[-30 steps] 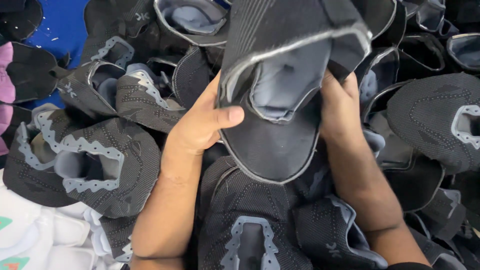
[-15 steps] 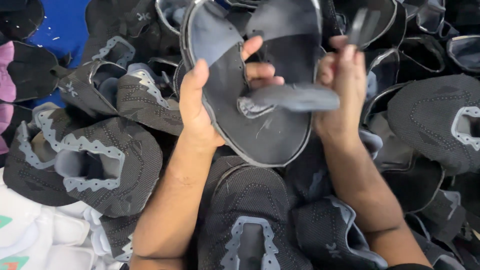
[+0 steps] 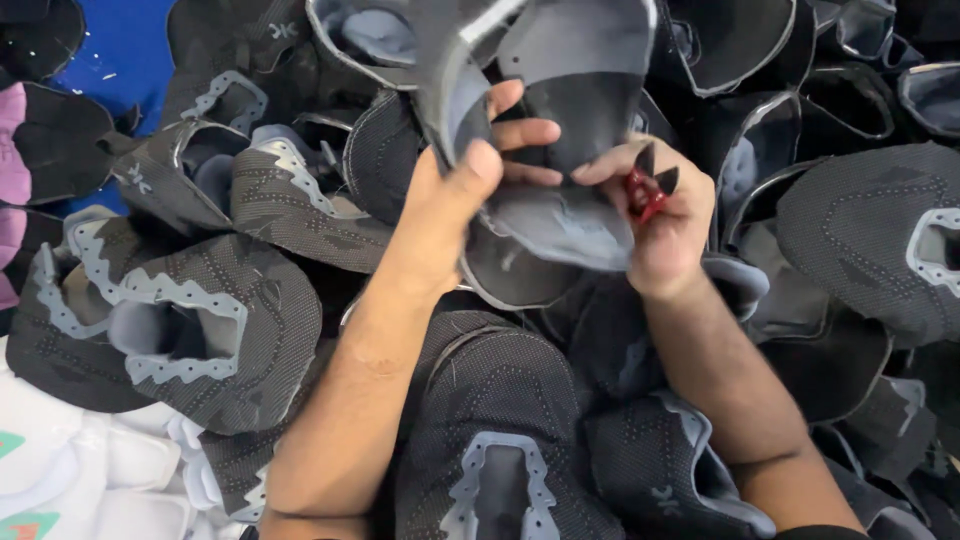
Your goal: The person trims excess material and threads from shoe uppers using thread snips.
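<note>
A dark grey knitted shoe upper (image 3: 560, 215) with a pale grey lining is held up in front of me, turned inside out. My left hand (image 3: 470, 185) grips its left edge, thumb on top and fingers reaching into the lining. My right hand (image 3: 665, 215) pinches the lining's right side and also holds a small red-handled cutter with black tips (image 3: 648, 190) between its fingers. Both forearms rise from the bottom of the view.
Several more dark knitted shoe uppers (image 3: 190, 320) lie heaped all around and under my arms. White padded pieces (image 3: 70, 470) sit at the lower left. A blue surface (image 3: 115, 50) and a purple-lined piece (image 3: 15, 140) show at the upper left.
The upper has been turned inside out and folded, so its pale lining now faces me. My hands have closed in on its middle, and the red cutter has come into sight in my right hand.
</note>
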